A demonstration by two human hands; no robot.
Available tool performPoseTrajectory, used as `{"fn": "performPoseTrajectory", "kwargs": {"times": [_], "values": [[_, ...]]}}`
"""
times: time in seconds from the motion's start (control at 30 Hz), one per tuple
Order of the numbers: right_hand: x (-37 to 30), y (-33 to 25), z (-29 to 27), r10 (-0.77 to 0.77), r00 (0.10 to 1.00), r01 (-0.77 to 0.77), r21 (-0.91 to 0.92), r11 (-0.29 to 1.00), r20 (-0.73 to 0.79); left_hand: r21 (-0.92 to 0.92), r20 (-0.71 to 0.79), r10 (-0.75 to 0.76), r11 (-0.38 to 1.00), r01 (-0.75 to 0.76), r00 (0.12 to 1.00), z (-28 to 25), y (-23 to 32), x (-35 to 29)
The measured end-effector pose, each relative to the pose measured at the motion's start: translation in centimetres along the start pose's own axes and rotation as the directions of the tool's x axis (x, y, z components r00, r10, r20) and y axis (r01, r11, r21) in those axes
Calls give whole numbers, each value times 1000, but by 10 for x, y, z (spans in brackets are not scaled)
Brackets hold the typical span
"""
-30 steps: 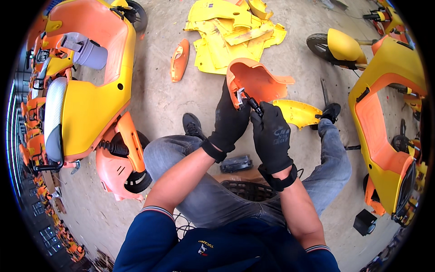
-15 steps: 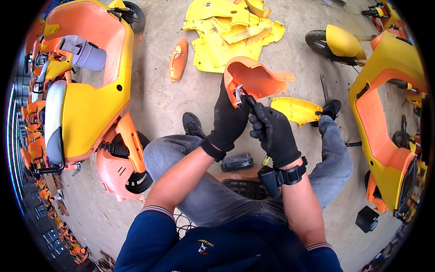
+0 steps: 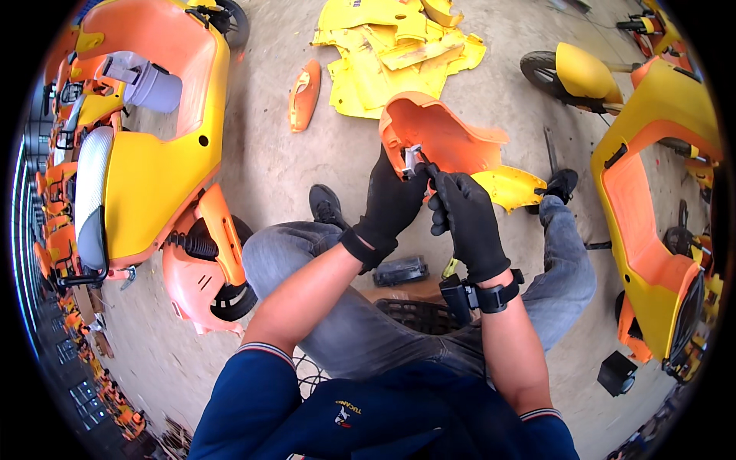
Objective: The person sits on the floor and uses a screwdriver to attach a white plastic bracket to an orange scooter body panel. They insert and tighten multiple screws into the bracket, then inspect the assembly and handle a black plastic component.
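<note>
- Both grips are closed: the orange panel point(image 3: 441, 138), at upper centre of the frame, is clamped by the left hand point(image 3: 392, 201) so it stays raised over the knees.
- A small grey fitting point(image 3: 412, 159) on its edge is pinched by the right hand point(image 3: 466, 218).
- Loose yellow panels point(image 3: 391, 54) are piled on the floor beyond, kept out of the way.

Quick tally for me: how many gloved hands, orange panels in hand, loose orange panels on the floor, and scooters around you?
Gloved hands: 2, left hand, right hand
Held orange panel: 1
Loose orange panel on floor: 1
Scooters: 2, left scooter, right scooter
Total: 6
</note>
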State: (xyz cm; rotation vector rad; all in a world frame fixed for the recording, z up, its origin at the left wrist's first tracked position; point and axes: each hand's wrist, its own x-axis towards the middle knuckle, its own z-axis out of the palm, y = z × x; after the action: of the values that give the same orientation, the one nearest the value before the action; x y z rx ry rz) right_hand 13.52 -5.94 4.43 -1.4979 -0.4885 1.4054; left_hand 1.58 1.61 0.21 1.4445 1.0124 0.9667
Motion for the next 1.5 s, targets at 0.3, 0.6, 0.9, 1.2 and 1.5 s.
{"fn": "performPoseTrajectory", "kwargs": {"times": [0.3,0.6,0.9,1.2,1.5], "values": [[-9,6,-19,-35,989,-39,493,869,142,-275,13,-204,940,200,979,-14,-6,12],[-9,31,-72,-100,995,77,540,838,12,-541,62,-324,784,305,944,-16,-1,15],[-4,36,-97,-344,891,251,-310,917,-296,-606,41,-420,711,357,907,-13,2,15],[2,37,-92,-592,801,407,-810,423,93,-530,181,-399,730,430,899,-21,2,17],[-5,41,-77,-410,909,256,-672,695,-78,-351,335,-289,845,403,897,-19,5,21]]}}
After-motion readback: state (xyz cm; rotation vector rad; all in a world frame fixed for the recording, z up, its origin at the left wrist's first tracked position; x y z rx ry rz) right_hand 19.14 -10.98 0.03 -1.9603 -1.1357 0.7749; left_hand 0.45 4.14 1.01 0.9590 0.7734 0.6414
